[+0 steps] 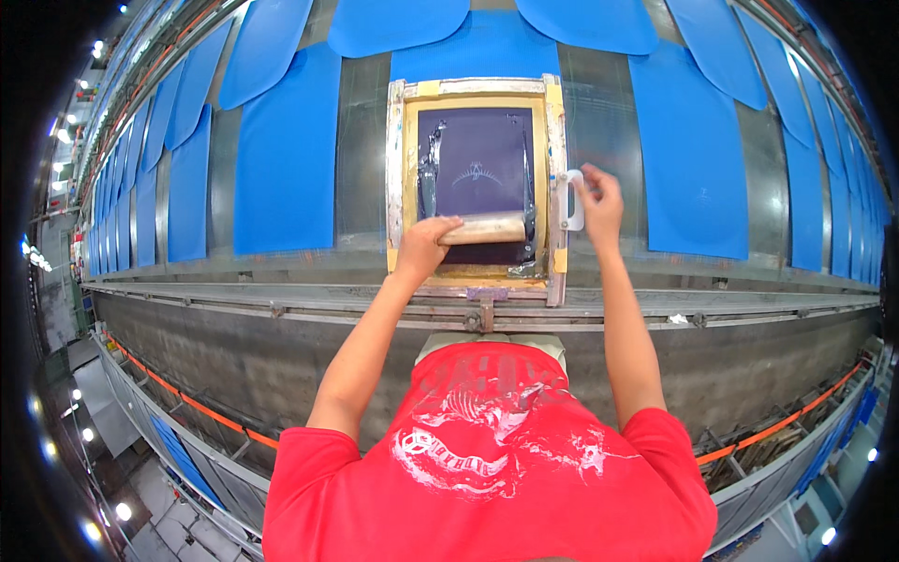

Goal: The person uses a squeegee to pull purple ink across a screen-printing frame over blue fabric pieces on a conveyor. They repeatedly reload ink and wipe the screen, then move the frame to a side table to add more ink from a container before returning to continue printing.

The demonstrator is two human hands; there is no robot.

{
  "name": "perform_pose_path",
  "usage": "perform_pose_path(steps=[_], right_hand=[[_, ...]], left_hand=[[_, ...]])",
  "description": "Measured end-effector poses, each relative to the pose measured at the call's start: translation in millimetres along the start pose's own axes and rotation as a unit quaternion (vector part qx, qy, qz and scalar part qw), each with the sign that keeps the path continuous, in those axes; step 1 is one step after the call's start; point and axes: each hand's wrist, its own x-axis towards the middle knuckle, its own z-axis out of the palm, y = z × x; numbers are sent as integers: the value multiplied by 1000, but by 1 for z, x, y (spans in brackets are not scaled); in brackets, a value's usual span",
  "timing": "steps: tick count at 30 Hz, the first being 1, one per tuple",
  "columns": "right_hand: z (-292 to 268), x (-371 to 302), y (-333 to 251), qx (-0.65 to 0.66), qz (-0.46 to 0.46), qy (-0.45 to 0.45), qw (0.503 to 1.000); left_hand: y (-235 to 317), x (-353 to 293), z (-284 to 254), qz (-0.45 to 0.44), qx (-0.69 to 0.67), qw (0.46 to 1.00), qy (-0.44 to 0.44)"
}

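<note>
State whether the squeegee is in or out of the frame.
In, seen from above: the squeegee is over the dark screen, between the frame's side rails.

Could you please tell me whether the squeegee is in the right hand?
No, the left hand holds the squeegee; the right hand is apart from it.

The squeegee [489, 229] in the left grip [426, 245] looks like smooth wood, the ink [430, 155] beyond it glossy. Beside the right grip [601, 199], the handle [574, 224] looks like smooth plastic; the desk [599, 108], dull metal.
</note>
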Motion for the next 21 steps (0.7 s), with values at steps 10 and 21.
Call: perform_pose_path(steps=[10, 21], right_hand=[[35, 23, 3, -24, 33, 36, 998], [93, -31, -97, 18, 111, 13, 994]], left_hand=[[0, 16, 3, 111, -28, 993, -21], [-22, -70, -121, 52, 22, 996, -71]])
